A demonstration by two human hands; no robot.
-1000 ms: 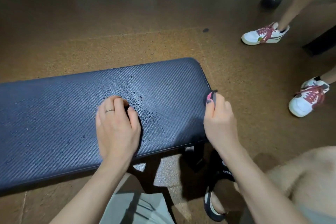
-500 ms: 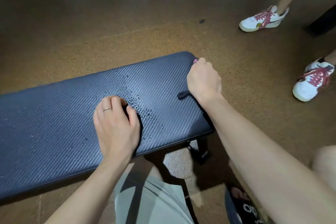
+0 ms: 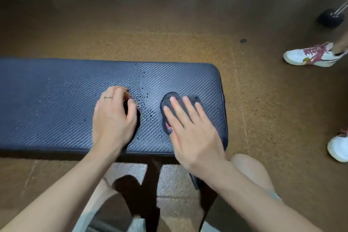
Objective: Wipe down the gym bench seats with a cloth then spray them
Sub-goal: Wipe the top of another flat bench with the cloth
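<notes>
Head view: our right hand [image 3: 195, 133] presses a dark cloth [image 3: 170, 100] flat-fingered near the bench seat's [image 3: 56, 100] right end; our left hand [image 3: 113, 120] rests curled, holding nothing.

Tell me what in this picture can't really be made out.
All in the head view:
- Most of the dark cloth on the bench seat: the flat right hand covers it.
- What, if anything, the left hand has under its curled fingers: they hide it.
- The bench's left end: cut off by the picture's edge.
- The bystander beyond the white sneaker: cut off at the right edge.
- No spray bottle is in view.
</notes>
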